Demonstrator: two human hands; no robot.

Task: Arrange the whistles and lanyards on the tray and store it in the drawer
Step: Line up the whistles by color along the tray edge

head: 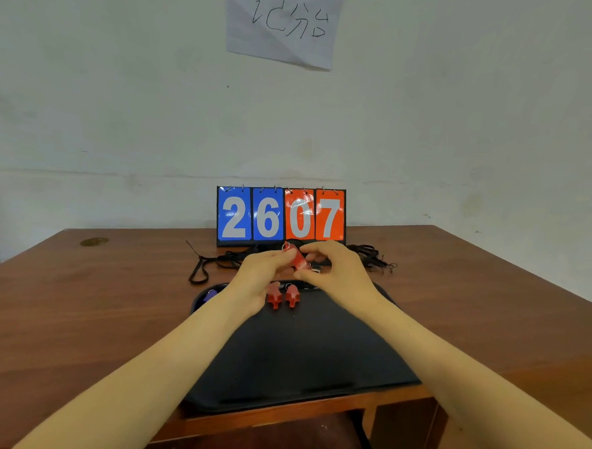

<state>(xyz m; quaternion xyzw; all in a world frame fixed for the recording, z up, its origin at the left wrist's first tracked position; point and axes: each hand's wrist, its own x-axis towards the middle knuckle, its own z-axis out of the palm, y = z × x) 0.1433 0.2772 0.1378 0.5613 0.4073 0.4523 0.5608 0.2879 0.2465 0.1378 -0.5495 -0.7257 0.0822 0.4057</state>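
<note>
Two hands are pinching one red plastic whistle with a metal ring (295, 257) at centre frame, above the far edge of the flat black tray (302, 344); the left hand (263, 274) and right hand (333, 271) are both closing their fingers on it; best lowering it level beside the two red whistles (283, 295) already lying on the tray, rings aligned; a purple whistle (210, 294) is sitting at the tray's left rim; black cord lanyards (217, 259) are lying on the brown wooden surface (77, 309), outside the tray.
</note>
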